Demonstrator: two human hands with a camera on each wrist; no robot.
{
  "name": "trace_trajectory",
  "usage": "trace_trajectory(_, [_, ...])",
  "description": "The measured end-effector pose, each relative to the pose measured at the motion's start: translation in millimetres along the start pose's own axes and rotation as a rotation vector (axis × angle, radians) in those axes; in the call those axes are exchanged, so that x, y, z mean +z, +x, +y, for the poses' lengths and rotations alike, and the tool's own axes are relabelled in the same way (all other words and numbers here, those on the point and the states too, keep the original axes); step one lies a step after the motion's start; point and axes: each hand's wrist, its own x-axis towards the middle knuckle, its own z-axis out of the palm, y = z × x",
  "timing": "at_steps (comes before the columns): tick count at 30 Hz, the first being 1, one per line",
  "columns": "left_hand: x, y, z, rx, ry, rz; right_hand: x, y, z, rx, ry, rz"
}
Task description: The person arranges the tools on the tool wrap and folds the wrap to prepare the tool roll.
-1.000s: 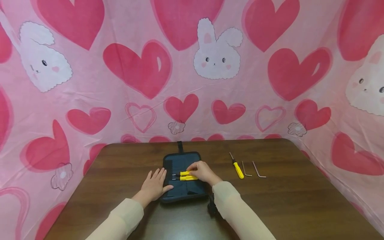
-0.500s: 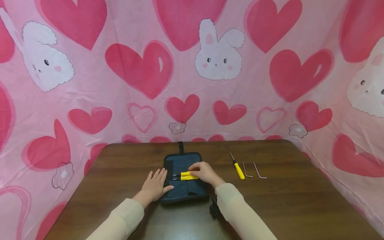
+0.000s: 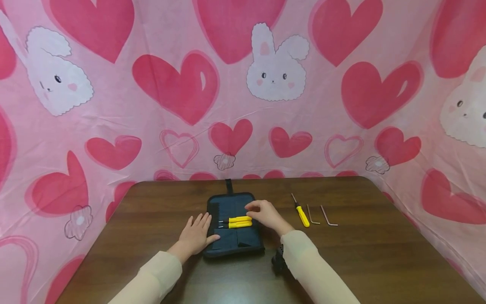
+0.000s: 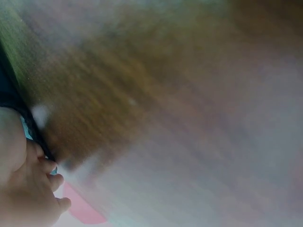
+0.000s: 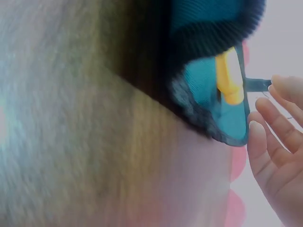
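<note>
An unfolded dark tool pouch (image 3: 225, 202) lies on the table, with two yellow-handled screwdrivers side by side across it. The upper screwdriver (image 3: 240, 219) and the lower screwdriver (image 3: 239, 225) point their tips left. My left hand (image 3: 193, 234) rests with spread fingers on the pouch's left edge; its own wrist view shows that hand (image 4: 28, 189) at the lower left corner. My right hand (image 3: 265, 214) hovers at the pouch's right edge, just off the handle ends. In the right wrist view the right hand's fingers (image 5: 258, 142) are loosely bent around nothing, beside the yellow handles (image 5: 230, 75).
Right of the pouch lie another yellow screwdriver (image 3: 302, 215) and two L-shaped hex keys, one hex key (image 3: 311, 216) smaller than the other hex key (image 3: 326, 217). A black strap (image 3: 228, 186) extends from the pouch's far side. A heart-patterned cloth (image 3: 228, 105) hangs behind the table.
My right hand has let go of the upper screwdriver and drawn back to the right. The screwdriver stays in the pouch, and the left hand has not moved.
</note>
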Motion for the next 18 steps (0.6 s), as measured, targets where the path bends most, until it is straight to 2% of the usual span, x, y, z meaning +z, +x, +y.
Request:
trace_trajectory(8, [-4.2,-0.8,3.1,-0.014,-0.017,-0.012,-16,-5.0,1,0.064,0.034,0.051])
trace_trajectory(18, [-1.5,1.1,2.0,-0.009,-0.005,-0.012,-35,-10.4,9,0.076,0.047,0.126])
